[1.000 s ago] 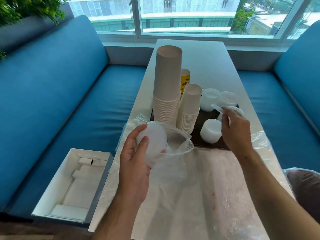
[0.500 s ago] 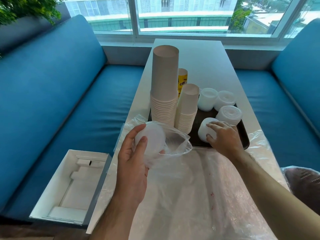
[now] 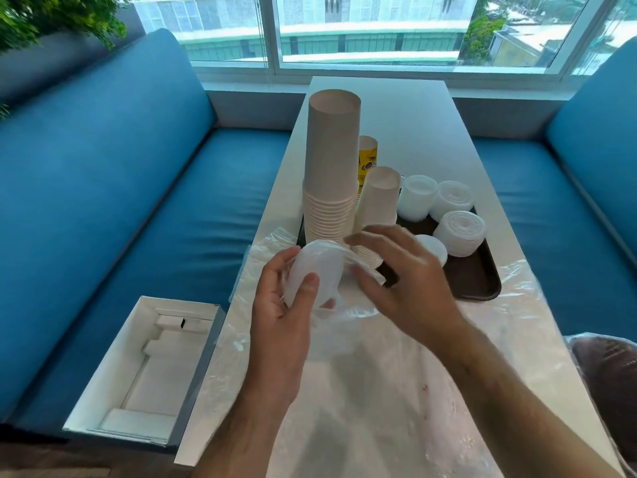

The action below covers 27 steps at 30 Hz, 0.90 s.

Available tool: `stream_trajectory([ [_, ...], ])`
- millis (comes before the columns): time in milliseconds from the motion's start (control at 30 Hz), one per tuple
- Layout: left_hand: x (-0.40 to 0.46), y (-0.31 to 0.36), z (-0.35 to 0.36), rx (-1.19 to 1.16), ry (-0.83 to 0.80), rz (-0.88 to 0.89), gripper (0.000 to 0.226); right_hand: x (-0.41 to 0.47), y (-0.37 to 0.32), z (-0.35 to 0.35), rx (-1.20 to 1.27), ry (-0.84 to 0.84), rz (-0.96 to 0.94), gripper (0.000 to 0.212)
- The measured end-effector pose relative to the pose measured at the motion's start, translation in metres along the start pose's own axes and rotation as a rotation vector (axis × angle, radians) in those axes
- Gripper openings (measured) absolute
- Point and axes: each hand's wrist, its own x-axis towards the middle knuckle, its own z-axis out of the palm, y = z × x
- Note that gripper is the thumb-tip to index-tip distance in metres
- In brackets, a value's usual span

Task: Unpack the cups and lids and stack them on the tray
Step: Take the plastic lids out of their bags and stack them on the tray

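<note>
Flanking the scene, two blue upholstered benches (image 3: 113, 208) faced each other across a long white table (image 3: 386, 108) that ran toward the window (image 3: 362, 25). Clear plastic sheeting (image 3: 396, 391) covered the near end of the table, and an open white cardboard box (image 3: 138, 381) sat on the left bench beside the table's edge. A dark brown tray (image 3: 479, 277) lay across the table just beyond the sheeting. On its left part stood the tallest stack of paper cups (image 3: 331, 174), inverted, with a shorter stack of paper cups (image 3: 379, 201) just to its right and a yellow printed cup (image 3: 367, 157) partly hidden behind the two. On the right part of the tray rested four stacks of white lids (image 3: 458, 232), the nearest one partly covered by the right hand. The left hand (image 3: 279, 305) gripped a sleeve of lids in a plastic bag (image 3: 317, 270), thumb and fingers curled round it, above the near edge of the tray. The right hand (image 3: 400, 274) reached to the mouth of that bag, its fingers curled at the plastic film; whether they actually pinched the film could not be told. Green foliage (image 3: 51, 15) showed at the upper left corner.
</note>
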Motion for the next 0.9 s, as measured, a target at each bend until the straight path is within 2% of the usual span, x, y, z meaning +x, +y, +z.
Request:
stream_trajectory([
  [133,0.0,0.002,0.001,0.038,-0.013,-0.018,0.041,0.0,-0.016,0.012,0.028,-0.09,-0.027,0.048],
  [267,-0.001,0.008,-0.002,-0.017,0.003,-0.052,0.011,0.003,-0.018,0.015,0.051,-0.055,-0.048,0.046],
  [467,-0.001,0.011,-0.007,-0.122,-0.006,-0.067,0.01,0.005,-0.022,0.017,0.03,0.017,-0.088,0.04],
  [567,0.0,0.01,-0.008,-0.161,-0.012,-0.076,0.017,0.004,-0.022,0.016,0.029,0.031,-0.087,0.04],
  [700,0.0,0.01,-0.009,-0.168,-0.019,-0.075,0.022,0.004,-0.022,0.015,0.032,0.033,-0.099,0.04],
  [900,0.0,0.01,-0.008,-0.118,-0.017,-0.074,0.015,0.004,-0.021,0.014,0.016,0.043,-0.122,0.039],
])
